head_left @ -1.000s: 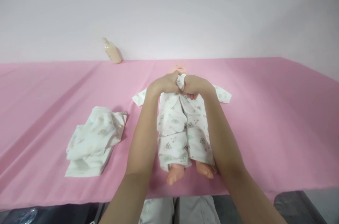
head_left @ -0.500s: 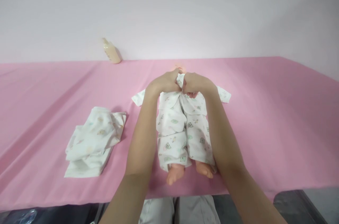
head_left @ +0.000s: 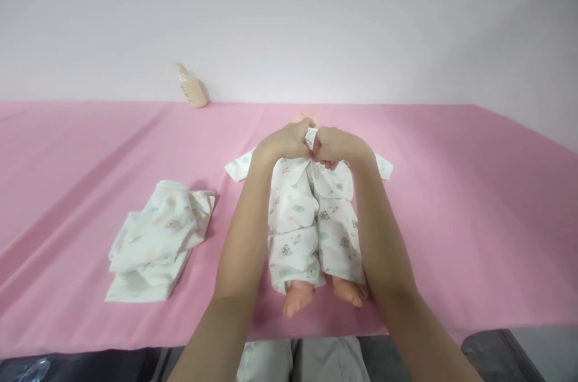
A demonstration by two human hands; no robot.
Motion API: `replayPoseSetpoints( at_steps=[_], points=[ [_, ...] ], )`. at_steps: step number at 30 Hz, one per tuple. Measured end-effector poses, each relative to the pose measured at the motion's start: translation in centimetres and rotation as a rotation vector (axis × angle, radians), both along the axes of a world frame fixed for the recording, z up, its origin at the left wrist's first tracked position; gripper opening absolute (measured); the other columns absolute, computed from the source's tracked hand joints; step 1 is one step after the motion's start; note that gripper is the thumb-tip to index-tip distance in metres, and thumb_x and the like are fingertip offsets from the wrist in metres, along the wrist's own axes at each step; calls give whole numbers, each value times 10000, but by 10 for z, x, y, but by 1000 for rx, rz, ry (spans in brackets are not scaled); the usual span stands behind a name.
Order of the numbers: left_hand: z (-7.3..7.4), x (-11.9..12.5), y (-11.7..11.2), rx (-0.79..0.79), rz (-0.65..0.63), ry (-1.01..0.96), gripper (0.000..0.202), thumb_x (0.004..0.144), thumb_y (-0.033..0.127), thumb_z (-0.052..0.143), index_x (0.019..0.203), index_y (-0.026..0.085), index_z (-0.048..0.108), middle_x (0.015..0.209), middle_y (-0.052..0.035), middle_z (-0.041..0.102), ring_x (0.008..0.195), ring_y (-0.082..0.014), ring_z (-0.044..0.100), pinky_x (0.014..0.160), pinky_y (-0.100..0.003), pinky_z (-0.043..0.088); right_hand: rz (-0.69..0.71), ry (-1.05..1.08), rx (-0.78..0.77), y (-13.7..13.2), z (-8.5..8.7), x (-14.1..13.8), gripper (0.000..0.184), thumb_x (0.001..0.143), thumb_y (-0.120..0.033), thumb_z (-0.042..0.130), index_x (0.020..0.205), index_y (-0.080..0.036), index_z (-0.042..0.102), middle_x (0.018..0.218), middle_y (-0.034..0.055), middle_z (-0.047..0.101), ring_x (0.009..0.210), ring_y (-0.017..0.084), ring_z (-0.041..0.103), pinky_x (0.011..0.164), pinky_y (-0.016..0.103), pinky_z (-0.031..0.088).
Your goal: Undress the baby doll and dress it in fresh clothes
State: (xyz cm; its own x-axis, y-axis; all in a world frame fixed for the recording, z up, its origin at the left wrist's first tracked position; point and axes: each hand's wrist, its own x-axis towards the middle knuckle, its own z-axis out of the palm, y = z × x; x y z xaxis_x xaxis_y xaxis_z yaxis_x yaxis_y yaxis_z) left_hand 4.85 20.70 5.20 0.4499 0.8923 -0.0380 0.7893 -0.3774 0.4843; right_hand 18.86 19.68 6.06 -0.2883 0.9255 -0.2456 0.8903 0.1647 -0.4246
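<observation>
A baby doll [head_left: 298, 299] lies on its back, feet toward me, dressed in a white printed top [head_left: 334, 181] and matching trousers [head_left: 295, 213]. Its sleeves stretch out to both sides, and my hands mostly hide its head. Over the doll's chest, my left hand [head_left: 289, 140] has its fingers closed on the front of the top. My right hand [head_left: 336, 146] pinches the top's front edge right beside it, the two hands almost touching. The cloth is drawn together into a peak between them; a fastener, if any, is hidden by my fingers.
Folded white printed cloths [head_left: 158, 237] lie to the left of the doll. A bottle with a beige pump top [head_left: 193, 90] leans at the back by the pale wall. The table has a pink cover [head_left: 451, 219], its front edge close to my lap.
Both hands stay at the top's front with only slight finger movement. The view has shifted a little; the doll, cloths and bottle keep their places.
</observation>
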Motion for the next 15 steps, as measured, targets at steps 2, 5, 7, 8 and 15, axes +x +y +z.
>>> replayPoseSetpoints(
  at_steps=[2,5,7,8,15],
  points=[
    [-1,-1,1,4,-9,-21,736,673,184,631,1349,204,340,1052,-73,657,935,-215,621,705,-258,443,-3,4,6,-1,1,0,81,703,-41,585,706,-122,589,684,72,660,582,171,645,580,279,544],
    [-3,-1,2,15,-37,-80,729,672,154,620,1344,202,342,1004,-62,665,891,-199,628,687,-252,448,-20,12,33,-4,3,0,90,713,-40,578,697,-128,587,693,70,657,559,162,634,552,272,529],
    [-3,-1,2,22,-49,-117,711,682,139,606,1339,209,346,992,-55,666,883,-193,628,689,-252,453,-39,4,52,-4,4,1,95,717,-40,577,690,-131,587,685,67,656,541,160,626,530,265,516],
    [-3,0,1,27,-53,-133,700,690,134,597,1339,211,345,986,-53,666,879,-192,628,693,-254,455,-48,-3,59,-5,4,2,97,715,-41,580,680,-131,585,679,67,655,537,162,625,526,264,512],
    [-2,5,-3,84,-47,-206,632,719,78,539,1316,198,371,867,-35,660,850,-190,613,736,-274,454,-59,58,78,-6,6,9,155,719,-240,693,681,-143,579,687,83,642,632,208,653,588,304,530]
  ],
)
